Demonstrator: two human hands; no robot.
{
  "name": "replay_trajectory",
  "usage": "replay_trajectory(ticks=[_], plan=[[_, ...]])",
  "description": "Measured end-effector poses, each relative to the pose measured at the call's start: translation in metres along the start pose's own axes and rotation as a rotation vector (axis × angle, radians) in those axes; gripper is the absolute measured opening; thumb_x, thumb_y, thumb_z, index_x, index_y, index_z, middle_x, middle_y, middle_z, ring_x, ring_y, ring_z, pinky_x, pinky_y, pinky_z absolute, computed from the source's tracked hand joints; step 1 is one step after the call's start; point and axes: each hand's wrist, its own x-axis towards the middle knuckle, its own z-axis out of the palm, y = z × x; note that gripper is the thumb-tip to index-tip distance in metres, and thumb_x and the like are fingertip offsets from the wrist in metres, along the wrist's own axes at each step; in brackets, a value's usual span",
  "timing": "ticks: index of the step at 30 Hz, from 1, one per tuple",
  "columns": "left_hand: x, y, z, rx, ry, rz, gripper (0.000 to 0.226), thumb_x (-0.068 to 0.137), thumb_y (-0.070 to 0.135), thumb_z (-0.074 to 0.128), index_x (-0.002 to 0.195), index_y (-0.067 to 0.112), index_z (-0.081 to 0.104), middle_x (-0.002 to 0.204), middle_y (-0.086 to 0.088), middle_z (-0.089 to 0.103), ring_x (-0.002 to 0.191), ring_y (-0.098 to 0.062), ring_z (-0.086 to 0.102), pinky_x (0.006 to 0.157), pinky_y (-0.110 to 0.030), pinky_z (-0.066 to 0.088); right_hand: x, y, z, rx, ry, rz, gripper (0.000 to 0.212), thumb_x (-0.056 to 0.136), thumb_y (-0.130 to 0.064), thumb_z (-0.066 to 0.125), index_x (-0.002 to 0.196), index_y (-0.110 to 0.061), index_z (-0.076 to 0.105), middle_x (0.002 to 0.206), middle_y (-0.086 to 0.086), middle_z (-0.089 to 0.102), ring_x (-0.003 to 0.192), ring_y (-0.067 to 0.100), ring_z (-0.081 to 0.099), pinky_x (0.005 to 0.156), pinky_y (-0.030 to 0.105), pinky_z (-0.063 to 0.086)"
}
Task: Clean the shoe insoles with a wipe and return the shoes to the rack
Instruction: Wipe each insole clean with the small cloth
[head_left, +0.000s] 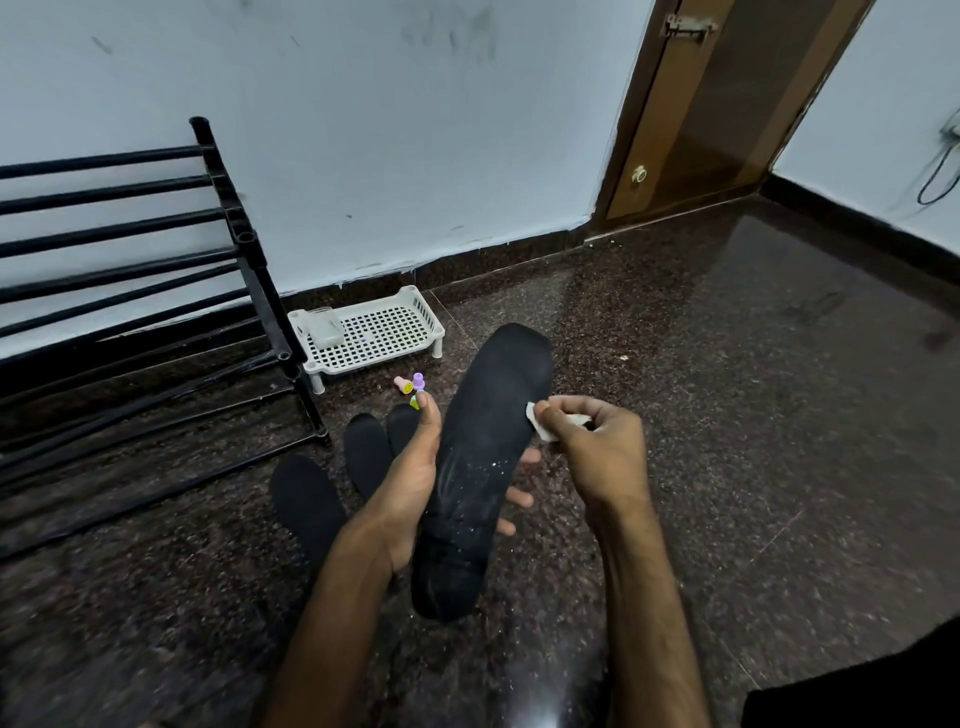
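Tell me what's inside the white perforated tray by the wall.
The white tray holds one small pale, translucent box-like thing at its left end; the rest shows bare perforated floor. What that thing is, and whether anything sits beneath it, cannot be made out.

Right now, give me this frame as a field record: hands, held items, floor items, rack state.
left hand: grips black insole from beneath, held up off the floor
right hand: pinches white wipe against the insole's right edge
insole surface: white specks near the middle
floor: three more insoles left of the held one
rack: black, no shoes visible on it
white basket: beside the rack
small coloured toys: in front of the basket
shoes: none in view
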Motion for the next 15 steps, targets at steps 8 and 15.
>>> replay_trajectory(ticks=[8, 15], plan=[[0.008, -0.007, 0.005, -0.078, 0.093, 0.095, 0.082, 0.095, 0.068, 0.021, 0.131, 0.007, 0.062, 0.124, -0.023, 0.065, 0.078, -0.027, 0.066, 0.064, -0.038, 0.058, -0.006, -0.018, 0.001, -0.238, 0.146, -0.23, 0.012, 0.087, -0.024, 0.075, 0.098, -0.022, 0.072, 0.091, -0.009, 0.072, 0.08, 0.002, 0.067, 0.067, 0.012, 0.053], [0.007, -0.004, 0.014, -0.16, 0.229, 0.192, 0.069, 0.096, 0.062, 0.031, 0.111, 0.01, 0.074, 0.11, -0.015, 0.072, 0.09, -0.024, 0.072, 0.084, -0.042, 0.057, -0.025, -0.032, 0.009, -0.524, -0.044, -0.485, 0.008, 0.086, -0.014, 0.074, 0.092, -0.018, 0.072, 0.095, -0.011, 0.064, 0.086, -0.002, 0.06, 0.077, 0.009, 0.048]])
